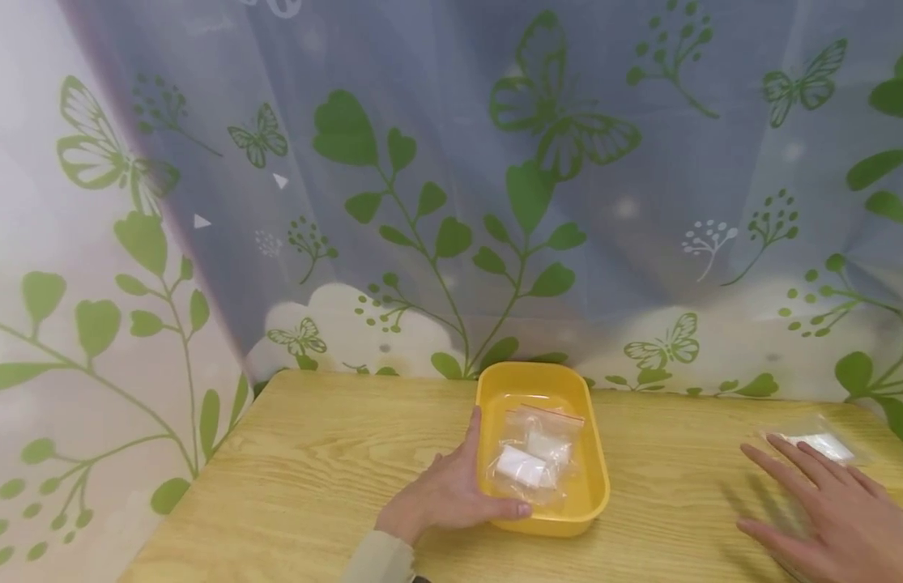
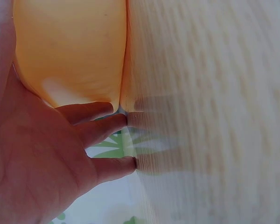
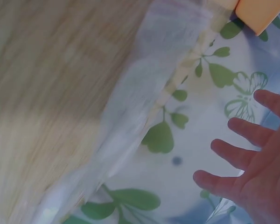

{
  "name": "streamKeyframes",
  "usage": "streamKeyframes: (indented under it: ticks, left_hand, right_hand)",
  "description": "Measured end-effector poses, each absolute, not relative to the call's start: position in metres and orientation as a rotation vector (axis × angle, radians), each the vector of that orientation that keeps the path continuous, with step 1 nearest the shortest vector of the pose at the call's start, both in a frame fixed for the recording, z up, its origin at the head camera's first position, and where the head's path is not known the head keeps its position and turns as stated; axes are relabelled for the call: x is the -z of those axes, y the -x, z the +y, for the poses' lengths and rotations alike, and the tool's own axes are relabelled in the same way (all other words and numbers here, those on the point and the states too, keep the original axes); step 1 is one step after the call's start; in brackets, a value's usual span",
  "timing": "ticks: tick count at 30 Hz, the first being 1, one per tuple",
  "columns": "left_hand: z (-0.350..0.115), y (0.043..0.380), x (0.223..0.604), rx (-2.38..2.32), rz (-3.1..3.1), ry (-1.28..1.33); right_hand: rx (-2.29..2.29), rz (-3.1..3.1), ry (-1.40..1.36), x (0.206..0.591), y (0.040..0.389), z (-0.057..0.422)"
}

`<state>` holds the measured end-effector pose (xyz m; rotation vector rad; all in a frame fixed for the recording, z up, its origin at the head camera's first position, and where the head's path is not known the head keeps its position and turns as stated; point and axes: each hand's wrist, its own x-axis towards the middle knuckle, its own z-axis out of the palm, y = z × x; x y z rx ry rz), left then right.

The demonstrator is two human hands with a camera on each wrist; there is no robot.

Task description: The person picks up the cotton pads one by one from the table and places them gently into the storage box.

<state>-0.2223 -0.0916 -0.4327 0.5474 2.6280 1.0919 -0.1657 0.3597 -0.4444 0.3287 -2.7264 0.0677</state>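
A yellow plastic tray [image 1: 595, 478] stands on the table, with small clear zip bags [image 1: 524, 468] holding white contents inside it. My left hand [image 1: 454, 490] holds the tray's near left corner, its thumb over the near rim and fingers along the outer left wall. In the left wrist view, fingertips of the left hand [image 2: 42, 149] reach down to the tabletop beside the tray [image 2: 70, 46]. At the right, my right hand [image 1: 833, 510] hovers with spread fingers and nothing in it. Just beyond its fingertips lies another clear bag [image 1: 823, 444] with white contents, partly hidden by the fingers.
The wood-grain table [image 1: 334, 453] ends at the back against a hanging curtain [image 1: 436, 202] with green leaves and butterflies. Another stretch of the printed cloth [image 1: 72, 340] borders the table at the left.
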Motion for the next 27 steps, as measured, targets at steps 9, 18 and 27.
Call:
streamKeyframes:
  ticks: [9, 18, 27]
  left_hand:
    - [-0.090, 0.220, 0.429, -1.071, 2.640, -0.528]
    - [-0.090, 0.220, 0.429, -1.076, 2.637, -0.526]
    - [-0.090, 0.221, 0.429, -1.057, 2.633, -0.511]
  right_hand:
    - [-0.226, -2.548, -0.446, 0.453, 0.166, 0.386]
    - [-0.448, -2.484, -0.446, 0.474, 0.169, 0.415]
    - [-0.553, -2.537, -0.353, 0.486, 0.165, 0.435]
